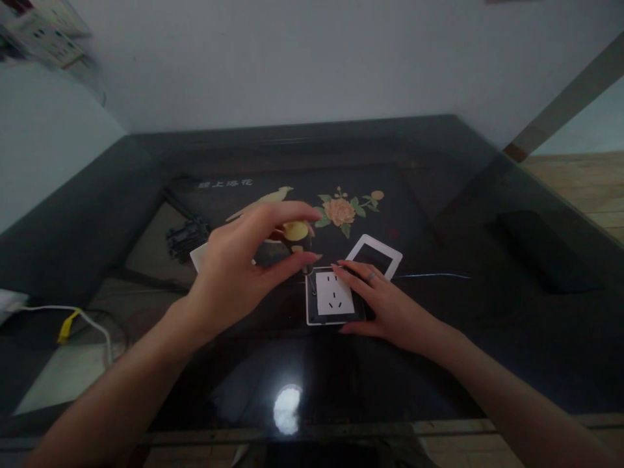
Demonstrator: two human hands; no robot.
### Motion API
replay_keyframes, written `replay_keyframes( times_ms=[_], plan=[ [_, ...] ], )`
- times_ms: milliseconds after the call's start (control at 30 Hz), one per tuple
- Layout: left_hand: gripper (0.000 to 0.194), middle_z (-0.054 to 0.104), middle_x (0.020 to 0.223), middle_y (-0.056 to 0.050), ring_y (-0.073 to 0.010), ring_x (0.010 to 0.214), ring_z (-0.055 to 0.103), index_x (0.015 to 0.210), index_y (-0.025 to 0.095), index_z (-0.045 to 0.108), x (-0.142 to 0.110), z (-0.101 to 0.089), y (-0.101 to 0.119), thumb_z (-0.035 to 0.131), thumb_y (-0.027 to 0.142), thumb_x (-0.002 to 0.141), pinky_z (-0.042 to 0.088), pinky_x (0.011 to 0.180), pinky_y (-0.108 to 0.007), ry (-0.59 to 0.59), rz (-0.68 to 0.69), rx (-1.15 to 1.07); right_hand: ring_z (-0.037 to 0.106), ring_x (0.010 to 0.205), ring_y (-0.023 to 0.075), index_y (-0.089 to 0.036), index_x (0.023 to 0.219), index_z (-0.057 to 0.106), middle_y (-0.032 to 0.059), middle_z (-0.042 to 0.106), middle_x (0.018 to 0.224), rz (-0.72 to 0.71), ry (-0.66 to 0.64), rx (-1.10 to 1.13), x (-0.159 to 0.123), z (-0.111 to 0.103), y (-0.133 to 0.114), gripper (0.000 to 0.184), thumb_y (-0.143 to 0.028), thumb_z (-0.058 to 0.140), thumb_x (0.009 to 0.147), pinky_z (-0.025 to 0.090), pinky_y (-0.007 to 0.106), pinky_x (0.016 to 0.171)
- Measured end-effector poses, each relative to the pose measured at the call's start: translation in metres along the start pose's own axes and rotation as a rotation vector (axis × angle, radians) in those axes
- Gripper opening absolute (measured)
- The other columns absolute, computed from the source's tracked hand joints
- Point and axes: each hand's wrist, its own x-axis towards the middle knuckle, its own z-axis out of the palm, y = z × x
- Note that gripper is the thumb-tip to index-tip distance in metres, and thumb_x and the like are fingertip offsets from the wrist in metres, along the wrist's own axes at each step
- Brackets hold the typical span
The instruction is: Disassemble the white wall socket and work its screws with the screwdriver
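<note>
Above the black glass tabletop, my left hand [238, 260] is closed around a short screwdriver [296, 235] with a yellow-capped dark handle. Its thin shaft points down to the left side of a white wall socket [335, 296], where a small screw hole shows. Whether the tip sits in a screw is too small to tell. My right hand [394, 309] grips the socket's right side, with fingers on its upper edge and the thumb near the lower right corner. Just behind these fingers lies a loose white cover frame [394, 263].
A white item [197, 257] is mostly hidden behind my left hand, beside a black bundle [185, 238]. A thin wire [431, 275] lies to the right, short of a dark flat object [546, 253]. At left runs a white cable [95, 317] with a yellow tag [67, 327].
</note>
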Motion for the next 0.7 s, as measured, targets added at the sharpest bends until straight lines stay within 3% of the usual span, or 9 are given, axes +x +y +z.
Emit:
replay_keyframes(
  times_ms=[100, 267, 333, 433, 567, 633, 700],
  plan=[
    [0.024, 0.069, 0.100, 0.000, -0.0200, 0.090, 0.066, 0.109, 0.031, 0.063, 0.003, 0.004, 0.000, 0.070, 0.026, 0.086, 0.058, 0.086, -0.036, 0.059, 0.078, 0.170, 0.038, 0.140, 0.0342, -0.020, 0.153, 0.028, 0.0191, 0.038, 0.153, -0.003, 0.004, -0.002, 0.000, 0.000, 0.000, 0.090, -0.041, 0.075, 0.079, 0.038, 0.056, 0.112],
    [0.051, 0.062, 0.132, -0.004, -0.0246, 0.118, 0.062, 0.137, 0.030, 0.051, 0.003, -0.013, 0.012, 0.061, 0.017, 0.090, 0.058, 0.092, -0.037, -0.140, -0.037, 0.010, 0.039, 0.140, 0.0355, -0.025, 0.155, 0.023, 0.0176, 0.039, 0.153, -0.011, 0.014, -0.002, 0.000, 0.000, 0.000, 0.093, -0.040, 0.074, 0.079, 0.038, 0.060, 0.111],
    [0.053, 0.064, 0.132, -0.001, -0.0232, 0.117, 0.063, 0.139, 0.033, 0.051, 0.001, -0.019, 0.014, 0.060, 0.016, 0.090, 0.057, 0.096, -0.035, -0.179, -0.047, 0.003, 0.039, 0.140, 0.0359, -0.026, 0.156, 0.021, 0.0176, 0.039, 0.153, -0.015, 0.017, -0.002, 0.000, 0.000, 0.000, 0.094, -0.040, 0.074, 0.079, 0.038, 0.061, 0.111],
    [0.051, 0.070, 0.118, 0.001, -0.0186, 0.104, 0.068, 0.133, 0.031, 0.055, 0.001, -0.017, 0.010, 0.068, 0.015, 0.087, 0.055, 0.096, -0.030, -0.101, -0.008, 0.049, 0.037, 0.141, 0.0354, -0.021, 0.154, 0.026, 0.0189, 0.038, 0.153, -0.009, 0.005, -0.014, 0.000, 0.000, 0.000, 0.091, -0.041, 0.074, 0.080, 0.038, 0.059, 0.112],
    [0.030, 0.070, 0.098, 0.000, -0.0142, 0.087, 0.066, 0.111, 0.020, 0.065, 0.004, -0.005, 0.002, 0.073, 0.014, 0.083, 0.056, 0.082, -0.024, 0.070, 0.227, 0.157, 0.037, 0.140, 0.0351, -0.014, 0.151, 0.031, 0.0206, 0.038, 0.153, -0.006, -0.005, -0.031, 0.000, 0.000, 0.000, 0.089, -0.043, 0.075, 0.079, 0.038, 0.056, 0.113],
    [0.027, 0.069, 0.102, -0.003, -0.0153, 0.092, 0.065, 0.113, 0.018, 0.065, 0.006, -0.004, 0.001, 0.069, 0.014, 0.086, 0.055, 0.086, -0.025, 0.045, 0.259, 0.218, 0.037, 0.140, 0.0350, -0.015, 0.151, 0.030, 0.0197, 0.038, 0.153, -0.007, 0.000, -0.034, 0.000, 0.001, 0.000, 0.089, -0.043, 0.074, 0.079, 0.038, 0.056, 0.113],
    [0.043, 0.066, 0.120, -0.007, -0.0186, 0.111, 0.063, 0.133, 0.017, 0.055, 0.006, -0.008, 0.003, 0.062, 0.014, 0.091, 0.054, 0.095, -0.028, -0.057, 0.164, 0.182, 0.037, 0.141, 0.0348, -0.019, 0.153, 0.028, 0.0183, 0.038, 0.153, -0.005, 0.006, -0.033, 0.000, 0.001, 0.000, 0.090, -0.043, 0.074, 0.079, 0.039, 0.057, 0.112]
  ],
)
